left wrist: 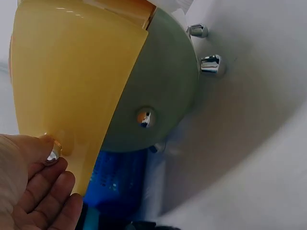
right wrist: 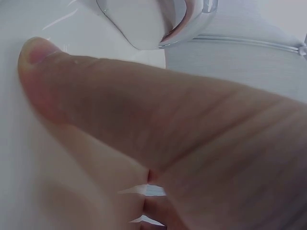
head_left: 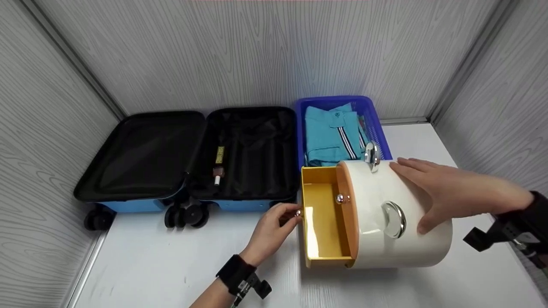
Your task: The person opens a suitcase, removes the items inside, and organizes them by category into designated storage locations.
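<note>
A white, rounded drawer box (head_left: 385,252) with a pulled-out yellow drawer (head_left: 326,218) lies on the white table in the head view. My left hand (head_left: 269,231) pinches the drawer's small silver knob (left wrist: 53,152) between thumb and forefinger, the other fingers bent below it. Inside, the drawer's visible floor is bare. Another silver knob (head_left: 340,198) sits on the box's round front. My right hand (head_left: 451,188) rests on the white curved side with fingers and thumb spread, beside a chrome handle (head_left: 401,219). In the right wrist view its thumb (right wrist: 96,91) lies along the white surface.
An open suitcase (head_left: 141,156) with black lining lies at left; one half holds a small bottle with a white cap (head_left: 218,173) and a yellow label (head_left: 220,155). Behind the drawer box stands a blue basket (head_left: 376,124) with a folded turquoise garment (head_left: 325,132). Walls enclose the table.
</note>
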A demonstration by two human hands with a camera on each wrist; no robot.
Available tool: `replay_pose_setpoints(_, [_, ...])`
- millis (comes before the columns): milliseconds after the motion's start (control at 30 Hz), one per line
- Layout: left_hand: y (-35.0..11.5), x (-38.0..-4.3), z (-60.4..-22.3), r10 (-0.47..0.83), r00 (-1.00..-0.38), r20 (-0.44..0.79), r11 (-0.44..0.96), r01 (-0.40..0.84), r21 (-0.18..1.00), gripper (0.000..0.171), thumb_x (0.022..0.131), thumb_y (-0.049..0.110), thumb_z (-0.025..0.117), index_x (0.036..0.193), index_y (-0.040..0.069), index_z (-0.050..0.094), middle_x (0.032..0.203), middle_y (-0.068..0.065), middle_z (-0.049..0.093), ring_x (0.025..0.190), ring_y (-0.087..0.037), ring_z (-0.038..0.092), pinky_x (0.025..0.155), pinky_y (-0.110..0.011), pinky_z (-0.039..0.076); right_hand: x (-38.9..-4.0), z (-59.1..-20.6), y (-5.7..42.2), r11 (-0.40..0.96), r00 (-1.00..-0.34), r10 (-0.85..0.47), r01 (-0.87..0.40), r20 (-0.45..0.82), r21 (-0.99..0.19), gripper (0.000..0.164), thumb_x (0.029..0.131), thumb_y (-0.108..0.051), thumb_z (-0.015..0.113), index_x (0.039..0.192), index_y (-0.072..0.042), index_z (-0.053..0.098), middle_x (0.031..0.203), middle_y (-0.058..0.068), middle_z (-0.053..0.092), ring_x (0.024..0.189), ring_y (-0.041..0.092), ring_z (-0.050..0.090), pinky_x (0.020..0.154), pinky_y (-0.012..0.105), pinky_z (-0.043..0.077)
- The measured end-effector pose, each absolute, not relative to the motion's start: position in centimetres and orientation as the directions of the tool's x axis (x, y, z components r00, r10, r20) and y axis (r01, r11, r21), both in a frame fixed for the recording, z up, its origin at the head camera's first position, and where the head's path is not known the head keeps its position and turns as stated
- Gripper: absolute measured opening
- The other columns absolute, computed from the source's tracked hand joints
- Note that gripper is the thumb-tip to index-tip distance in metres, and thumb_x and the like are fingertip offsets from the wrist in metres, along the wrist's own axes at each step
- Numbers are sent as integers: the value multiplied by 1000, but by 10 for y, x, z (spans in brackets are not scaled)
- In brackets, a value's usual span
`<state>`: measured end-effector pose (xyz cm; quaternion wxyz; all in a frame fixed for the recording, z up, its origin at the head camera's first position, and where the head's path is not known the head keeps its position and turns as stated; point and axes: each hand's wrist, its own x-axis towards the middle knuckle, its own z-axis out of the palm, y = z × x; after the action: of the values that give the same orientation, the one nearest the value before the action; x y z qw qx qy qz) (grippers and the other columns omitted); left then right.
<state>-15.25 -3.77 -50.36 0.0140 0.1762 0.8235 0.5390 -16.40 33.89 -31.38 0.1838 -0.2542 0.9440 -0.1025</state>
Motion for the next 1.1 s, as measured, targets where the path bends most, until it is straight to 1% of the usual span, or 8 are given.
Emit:
replay_pose_setpoints(200, [-47,-151,-503,301,-940,159,376,270,886,30,101,36,67,127,23,70,115,9,66,100,-8,65,86,-30,55,-165,-314,337,848,-799,-520,-440,-302,-295,136,58,-51,94,163,-5,22,165,21,23,148,43,26,113,63,31])
replay_pose_setpoints(300, [-48,-151,-504,294,-942,159,368,265,891,29,101,35,66,127,23,70,115,8,66,100,-8,65,86,-31,55,-165,-314,336,847,-798,-521,-438,-302,-301,134,58,-49,95,163,-6,22,165,20,24,149,43,25,114,63,30])
replay_pose_setpoints(400, [-46,-151,-505,290,-943,161,360,264,895,28,102,34,66,127,22,70,114,8,66,99,-8,65,86,-31,55,-166,-314,337,853,-802,-513,-437,-306,-284,135,58,-52,94,163,-6,23,165,21,24,148,44,27,113,63,31])
replay_pose_setpoints(533, [-43,-152,-506,296,-941,166,357,270,894,28,102,34,66,127,22,70,114,8,66,100,-8,65,86,-29,55,-166,-315,339,860,-809,-505,-439,-300,-261,136,56,-54,94,161,-3,25,163,23,26,146,46,29,111,65,33])
replay_pose_setpoints(633, [-42,-152,-505,301,-939,165,359,272,893,28,101,34,67,127,23,70,115,9,66,100,-8,64,87,-29,55,-166,-316,342,863,-813,-499,-434,-300,-260,136,56,-53,95,160,-1,26,162,25,27,145,47,29,111,66,33])
replay_pose_setpoints(933, [-37,-154,-506,321,-929,187,351,300,887,26,101,31,67,125,21,71,113,7,66,100,-8,64,87,-28,55,-162,-316,354,872,-821,-474,-387,-318,-301,136,53,-47,97,162,-6,26,164,23,26,148,46,24,113,67,28])
replay_pose_setpoints(1100, [-36,-153,-505,325,-927,185,355,301,885,26,102,31,66,126,21,71,115,7,66,101,-8,64,88,-28,55,-162,-315,359,867,-819,-483,-396,-311,-303,136,53,-46,96,161,-3,25,163,23,25,147,45,26,112,65,29])
